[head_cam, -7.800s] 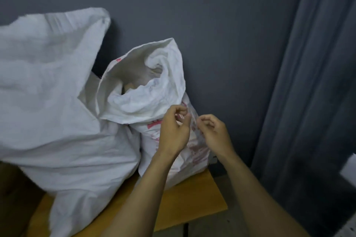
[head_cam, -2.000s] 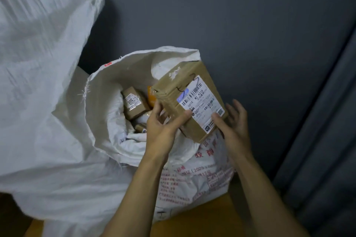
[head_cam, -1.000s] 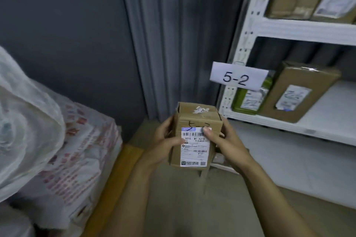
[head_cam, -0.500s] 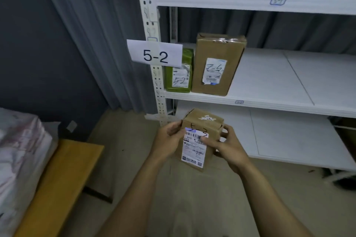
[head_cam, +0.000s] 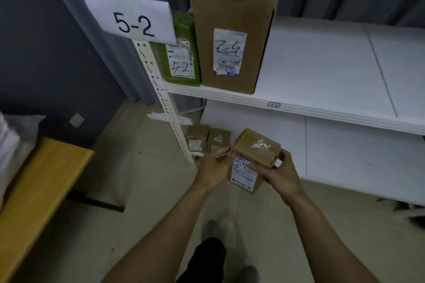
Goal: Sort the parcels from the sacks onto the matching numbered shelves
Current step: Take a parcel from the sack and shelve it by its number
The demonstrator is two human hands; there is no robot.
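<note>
Person is standing at the white rack, both arms reaching out low.

- Parcel [head_cam: 255, 151]: a small brown cardboard box with a white printed label facing the person and a torn white sticker on top. It is hanging in the air, tilted, at the front edge of the lower shelf [head_cam: 358, 145] and under the shelf marked 5-2 [head_cam: 322, 62]. It is not resting on anything.
- Left hand [head_cam: 212, 167] is gripping the parcel's left side, fingers reaching round the edge. That side is blurring, so finer detail is lost.
- Right hand [head_cam: 279, 173] is clamping the right side, thumb lying across the front beside the label and fingers wrapping behind.
- Two small brown boxes [head_cam: 208, 141] are sitting side by side at the left end of the lower shelf, just left of the held parcel.
- On the shelf above, a green parcel [head_cam: 181, 53] and a tall brown box [head_cam: 232, 39] are standing upright, touching, both with "5-2" handwritten on them; the tall one's writing is reading upside down.
- A paper sign [head_cam: 131, 18] reading "5-2" is hanging on the rack's post [head_cam: 164, 96].
- A yellow bench [head_cam: 36, 181] is standing at the left, with the edge of a white sack [head_cam: 9, 145] lying on it.
</note>
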